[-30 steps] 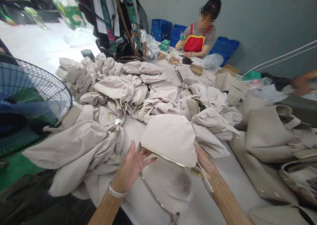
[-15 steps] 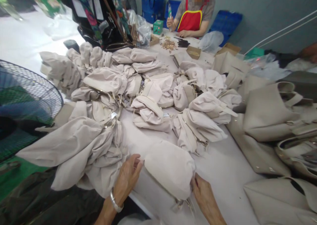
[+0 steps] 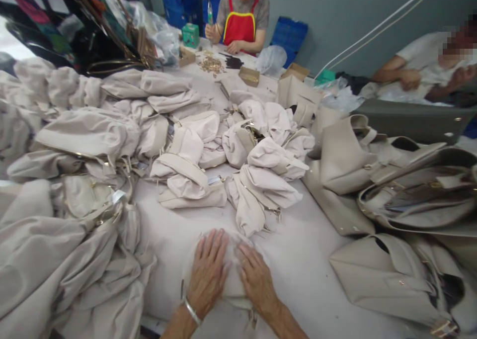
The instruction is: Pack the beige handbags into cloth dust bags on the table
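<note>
A beige zippered fabric pouch (image 3: pixel 234 285) lies flat on the table near the front edge, with its zipper side toward me. My left hand (image 3: pixel 207 269) presses on its left part, palm down and fingers stretched out. On the right part rests my right hand (image 3: pixel 257 277), also palm down with fingers extended. Both hands cover much of the pouch. Just beyond them sits a cluster of similar crumpled pouches (image 3: pixel 182 175) with gold-coloured zippers. A larger heap of beige fabric pouches (image 3: pixel 85 264) lies left of my left hand.
Stiff taupe handbags (image 3: pixel 387 274) crowd the right side. Across the table, a person in a red apron (image 3: pixel 240 31) holds a pen-like tool near small gold pieces (image 3: pixel 211 64) and a green box (image 3: pixel 191 35). Another person (image 3: pixel 421 63) is at the far right.
Both hands have moved from gripping the pouch's sides to lying flat on top of it. The pouch now lies pressed down, and the view has swung right.
</note>
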Demonstrator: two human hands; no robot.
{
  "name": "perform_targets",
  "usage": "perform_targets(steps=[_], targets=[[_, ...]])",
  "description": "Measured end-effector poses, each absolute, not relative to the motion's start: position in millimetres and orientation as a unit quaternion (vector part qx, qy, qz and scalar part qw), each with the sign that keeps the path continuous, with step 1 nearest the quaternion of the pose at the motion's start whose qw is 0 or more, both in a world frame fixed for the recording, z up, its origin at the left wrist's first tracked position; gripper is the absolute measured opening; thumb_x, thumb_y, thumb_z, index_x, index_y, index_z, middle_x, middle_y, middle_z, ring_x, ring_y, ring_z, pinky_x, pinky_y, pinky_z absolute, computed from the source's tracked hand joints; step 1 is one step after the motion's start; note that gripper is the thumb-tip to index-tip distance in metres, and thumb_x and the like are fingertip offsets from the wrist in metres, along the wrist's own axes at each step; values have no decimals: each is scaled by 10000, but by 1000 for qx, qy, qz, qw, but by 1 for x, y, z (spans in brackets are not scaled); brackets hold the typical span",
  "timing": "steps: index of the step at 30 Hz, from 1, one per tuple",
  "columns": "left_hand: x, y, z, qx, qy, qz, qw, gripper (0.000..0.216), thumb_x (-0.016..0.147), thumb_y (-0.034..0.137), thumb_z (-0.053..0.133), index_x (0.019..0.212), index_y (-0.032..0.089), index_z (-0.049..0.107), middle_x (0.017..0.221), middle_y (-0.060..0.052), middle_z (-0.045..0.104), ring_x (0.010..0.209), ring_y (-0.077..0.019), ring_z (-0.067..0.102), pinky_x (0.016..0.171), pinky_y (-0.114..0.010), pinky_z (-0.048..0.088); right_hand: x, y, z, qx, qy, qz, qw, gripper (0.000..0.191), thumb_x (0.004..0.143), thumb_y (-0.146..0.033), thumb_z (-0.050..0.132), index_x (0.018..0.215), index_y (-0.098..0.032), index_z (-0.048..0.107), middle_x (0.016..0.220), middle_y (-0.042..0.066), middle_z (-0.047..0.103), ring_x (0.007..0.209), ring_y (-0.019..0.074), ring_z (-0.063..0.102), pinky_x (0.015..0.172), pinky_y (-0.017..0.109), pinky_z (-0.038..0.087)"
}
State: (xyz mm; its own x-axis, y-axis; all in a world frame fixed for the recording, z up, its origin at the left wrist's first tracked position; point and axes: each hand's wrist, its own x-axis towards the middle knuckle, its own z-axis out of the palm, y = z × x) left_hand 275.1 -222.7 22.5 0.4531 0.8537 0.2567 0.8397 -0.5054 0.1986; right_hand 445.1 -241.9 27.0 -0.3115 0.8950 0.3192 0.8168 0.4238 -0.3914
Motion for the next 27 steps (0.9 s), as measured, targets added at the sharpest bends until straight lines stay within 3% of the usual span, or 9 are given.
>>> perform_targets(steps=[3, 5, 8, 11, 15, 19, 21, 23, 27], targets=[[270, -217, -3, 861, 491, 131, 4, 616, 869, 369, 526, 1406, 94, 402, 1483, -148, 399, 1375, -340, 326, 1138, -500, 204, 451, -233, 16, -580, -707, 260, 311, 297, 957, -263, 413, 1087, -169, 663, 1103, 113, 684, 1017, 243, 640, 886, 408, 532], [268, -216, -11, 866, 484, 122, 4, 659, 864, 416, 528, 1423, 100, 379, 1500, -139, 374, 1379, -344, 313, 1144, -504, 177, 460, -223, 26, -638, -535, 401, 381, 326, 954, -407, 456, 1026, -173, 673, 1016, 99, 705, 886, 213, 667, 773, 342, 557], [268, -218, -13, 868, 483, 114, 9, 675, 867, 420, 523, 1439, 106, 353, 1509, -127, 361, 1387, -342, 296, 1145, -503, 165, 469, -205, 48, -674, -199, 527, 478, 478, 789, -579, 659, 970, -137, 651, 984, 115, 703, 791, 206, 672, 622, 277, 546], [270, -220, -11, 866, 488, 111, 7, 664, 871, 402, 515, 1440, 101, 350, 1507, -132, 363, 1383, -342, 302, 1143, -500, 166, 469, -184, 55, -634, 39, 606, 479, 489, 604, -465, 853, 858, -109, 634, 906, 136, 708, 794, 224, 677, 605, 269, 543], [272, -219, -9, 866, 485, 119, -17, 654, 856, 383, 532, 1428, 106, 374, 1503, -130, 372, 1378, -331, 316, 1154, -485, 142, 458, -153, 45, -606, 159, 603, 494, 283, 713, -294, 805, 726, -145, 565, 601, 30, 641, 537, 125, 596, 478, 196, 469], [270, -218, -14, 863, 481, 148, -36, 641, 838, 355, 548, 1416, 123, 395, 1491, -107, 398, 1376, -313, 327, 1163, -464, 147, 454, -132, 45, -599, 143, 595, 516, 284, 732, -176, 761, 641, -172, 491, 438, -68, 486, 370, 59, 410, 362, 147, 314], [268, -217, -15, 855, 484, 188, -18, 592, 848, 300, 531, 1401, 126, 414, 1461, -96, 446, 1364, -284, 359, 1156, -438, 203, 458, -134, 55, -595, 125, 598, 522, 235, 720, -158, 754, 669, -169, 524, 468, -57, 524, 398, 72, 445, 373, 155, 341], [267, -216, -10, 821, 509, 255, 38, 506, 878, 239, 488, 1373, 141, 446, 1399, -89, 520, 1323, -240, 428, 1114, -398, 316, 463, -144, 69, -582, 94, 609, 530, 207, 681, -173, 782, 765, -160, 593, 620, -5, 649, 523, 115, 569, 460, 193, 459], [269, -198, 21, 628, 611, 360, 319, 381, 950, 337, 390, 1246, 172, 564, 1216, -105, 650, 1117, -218, 603, 907, -346, 520, 466, -177, 97, -532, -5, 649, 544, 460, 588, -259, 865, 982, -140, 659, 1049, 97, 701, 941, 237, 656, 792, 320, 559]])
